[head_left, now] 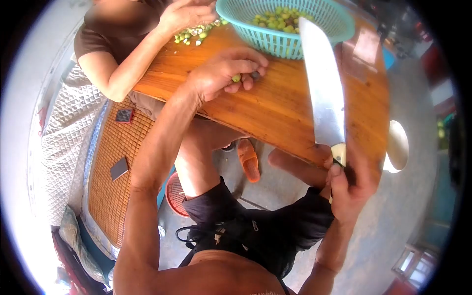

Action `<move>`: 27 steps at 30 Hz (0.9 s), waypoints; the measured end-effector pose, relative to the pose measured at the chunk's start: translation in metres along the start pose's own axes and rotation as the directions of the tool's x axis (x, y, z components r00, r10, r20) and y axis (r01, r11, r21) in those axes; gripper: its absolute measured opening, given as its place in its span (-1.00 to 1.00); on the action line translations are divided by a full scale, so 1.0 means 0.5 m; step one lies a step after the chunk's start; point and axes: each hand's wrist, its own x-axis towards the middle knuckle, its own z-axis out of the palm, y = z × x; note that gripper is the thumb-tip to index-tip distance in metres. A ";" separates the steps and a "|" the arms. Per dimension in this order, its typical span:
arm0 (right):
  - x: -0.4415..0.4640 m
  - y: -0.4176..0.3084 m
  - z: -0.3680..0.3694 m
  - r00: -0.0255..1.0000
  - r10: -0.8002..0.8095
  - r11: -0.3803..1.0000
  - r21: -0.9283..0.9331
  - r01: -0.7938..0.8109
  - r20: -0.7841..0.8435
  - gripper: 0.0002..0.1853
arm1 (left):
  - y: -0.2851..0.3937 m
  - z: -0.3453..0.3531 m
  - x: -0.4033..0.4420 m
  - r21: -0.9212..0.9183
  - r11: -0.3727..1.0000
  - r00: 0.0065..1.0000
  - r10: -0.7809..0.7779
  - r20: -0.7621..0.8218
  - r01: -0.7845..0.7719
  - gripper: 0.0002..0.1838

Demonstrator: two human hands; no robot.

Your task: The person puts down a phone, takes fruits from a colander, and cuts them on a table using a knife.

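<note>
My left hand (226, 73) rests over the wooden table with its fingers curled round a small green fruit (236, 77). On the right, my right hand (348, 182) grips the pale handle of a large knife (322, 83). The wide blade points up and away from me, over the table and past the right part of the basket. A turquoise plastic basket (285, 48) with many small green fruits (278, 20) inside stands at the far side of the table, just beyond my left hand.
Across the wooden table (275, 108), a co-worker sits at the upper left, a hand (184, 18) near a pile of cut green pieces (194, 34). An orange slipper (248, 160) and a red basket (176, 194) are on the floor. A white bucket (396, 146) stands right of the table.
</note>
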 end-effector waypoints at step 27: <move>0.097 -0.074 0.041 0.970 0.166 0.903 -0.422 -0.077 0.178 -0.55 | -0.042 -0.002 -0.031 0.881 0.450 0.846 0.519 -0.125 -0.146 -0.69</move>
